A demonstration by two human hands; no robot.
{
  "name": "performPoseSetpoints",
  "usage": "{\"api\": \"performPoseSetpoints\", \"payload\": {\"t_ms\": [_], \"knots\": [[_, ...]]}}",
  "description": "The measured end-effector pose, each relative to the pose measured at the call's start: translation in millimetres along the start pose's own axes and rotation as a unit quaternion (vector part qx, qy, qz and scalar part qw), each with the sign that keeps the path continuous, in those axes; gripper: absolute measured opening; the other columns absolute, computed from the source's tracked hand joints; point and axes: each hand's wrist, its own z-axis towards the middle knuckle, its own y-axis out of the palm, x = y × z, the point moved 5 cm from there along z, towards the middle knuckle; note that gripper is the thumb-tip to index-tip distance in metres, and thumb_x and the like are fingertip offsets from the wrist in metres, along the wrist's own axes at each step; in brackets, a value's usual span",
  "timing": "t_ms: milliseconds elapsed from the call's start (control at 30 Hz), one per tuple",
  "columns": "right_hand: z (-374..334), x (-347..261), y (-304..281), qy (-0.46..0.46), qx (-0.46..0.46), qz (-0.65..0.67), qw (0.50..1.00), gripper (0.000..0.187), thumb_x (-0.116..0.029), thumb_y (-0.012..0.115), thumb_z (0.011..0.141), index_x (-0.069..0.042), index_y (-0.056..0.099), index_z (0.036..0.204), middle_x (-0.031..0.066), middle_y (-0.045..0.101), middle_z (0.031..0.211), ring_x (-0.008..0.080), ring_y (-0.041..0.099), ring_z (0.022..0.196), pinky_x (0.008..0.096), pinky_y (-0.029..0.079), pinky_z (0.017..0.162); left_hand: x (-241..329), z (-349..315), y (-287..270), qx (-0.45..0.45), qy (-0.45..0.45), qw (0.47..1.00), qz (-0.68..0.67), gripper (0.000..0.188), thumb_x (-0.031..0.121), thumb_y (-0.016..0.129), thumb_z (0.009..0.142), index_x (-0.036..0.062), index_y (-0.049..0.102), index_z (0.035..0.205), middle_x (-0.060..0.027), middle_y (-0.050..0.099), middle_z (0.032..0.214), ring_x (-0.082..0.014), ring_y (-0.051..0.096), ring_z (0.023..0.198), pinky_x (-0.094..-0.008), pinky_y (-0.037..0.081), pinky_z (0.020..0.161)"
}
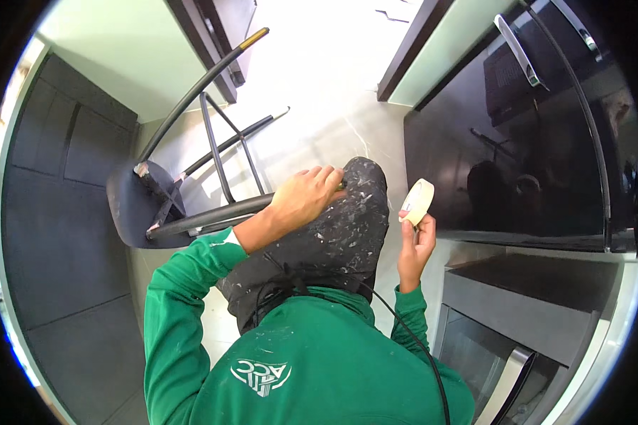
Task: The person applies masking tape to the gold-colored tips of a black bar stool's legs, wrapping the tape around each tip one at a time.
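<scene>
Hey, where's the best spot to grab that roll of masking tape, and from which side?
Grip the roll of masking tape across its outer rim, coming from below, as the right hand does now. It stands on edge with its open core facing sideways, so the curved band is easy to pinch. The left hand is busy on the overturned stool's leg.

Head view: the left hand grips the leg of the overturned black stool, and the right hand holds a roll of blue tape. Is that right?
Not quite. The head view shows the tape roll in the right hand is cream-coloured, not blue. The left hand does grip the leg of the overturned black stool.
</scene>
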Motion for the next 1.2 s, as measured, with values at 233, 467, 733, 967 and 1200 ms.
{"api": "performPoseSetpoints", "payload": {"t_ms": [233, 467, 733, 967, 1200], "knots": [[-7, -39, 40, -0.026, -0.077, 0.128, 0.988, 0.020, -0.008, 0.059, 0.106, 0.003, 0.059, 0.124, 0.0125, 0.069, 0.121, 0.0185, 0.064, 0.113, 0.0354, 0.049, 0.104, -4, 9, -10, -0.088, -0.061, 0.994, -0.036, 0.039, 0.043, 0.058, 0.107, 0.0038, 0.056, 0.106, -0.0184, 0.068, 0.080, -0.0396, 0.070, 0.077, -0.0495, 0.053, 0.065], [-15, -59, 60, -0.029, -0.176, 0.146, 0.973, 0.021, -0.010, 0.060, 0.106, 0.001, 0.057, 0.123, 0.0121, 0.067, 0.117, 0.0179, 0.063, 0.110, 0.0349, 0.048, 0.102, -17, 18, -2, -0.137, -0.089, 0.984, -0.078, 0.051, 0.050, 0.043, 0.112, 0.0025, 0.062, 0.103, -0.0230, 0.067, 0.073, -0.0480, 0.067, 0.073, -0.0574, 0.051, 0.067], [-38, -77, 45, 0.019, -0.158, 0.133, 0.978, 0.022, -0.010, 0.059, 0.105, 0.002, 0.055, 0.123, 0.0129, 0.070, 0.113, 0.0170, 0.065, 0.105, 0.0342, 0.050, 0.099, -51, 16, 27, -0.322, -0.210, 0.806, -0.451, 0.067, 0.057, 0.033, 0.114, -0.0009, 0.067, 0.118, -0.0127, 0.071, 0.077, -0.0239, 0.069, 0.071, -0.0406, 0.057, 0.071], [-42, -61, 41, 0.019, -0.137, 0.110, 0.984, 0.027, -0.013, 0.059, 0.106, 0.003, 0.054, 0.127, 0.0126, 0.071, 0.111, 0.0175, 0.065, 0.105, 0.0359, 0.050, 0.099, -6, 5, 3, -0.077, -0.037, 0.993, -0.077, 0.044, 0.038, 0.061, 0.105, 0.0030, 0.060, 0.133, -0.0165, 0.075, 0.108, -0.0357, 0.074, 0.097, -0.0471, 0.059, 0.084], [-46, -53, 54, 0.095, -0.170, 0.104, 0.975, 0.028, -0.015, 0.061, 0.107, 0.003, 0.055, 0.127, 0.0096, 0.071, 0.105, 0.0126, 0.064, 0.096, 0.0299, 0.051, 0.090, 17, -23, -31, 0.135, -0.030, 0.948, -0.287, 0.053, 0.017, 0.067, 0.102, 0.0034, 0.053, 0.151, -0.0199, 0.066, 0.136, -0.0320, 0.070, 0.117, -0.0427, 0.056, 0.096]]}}
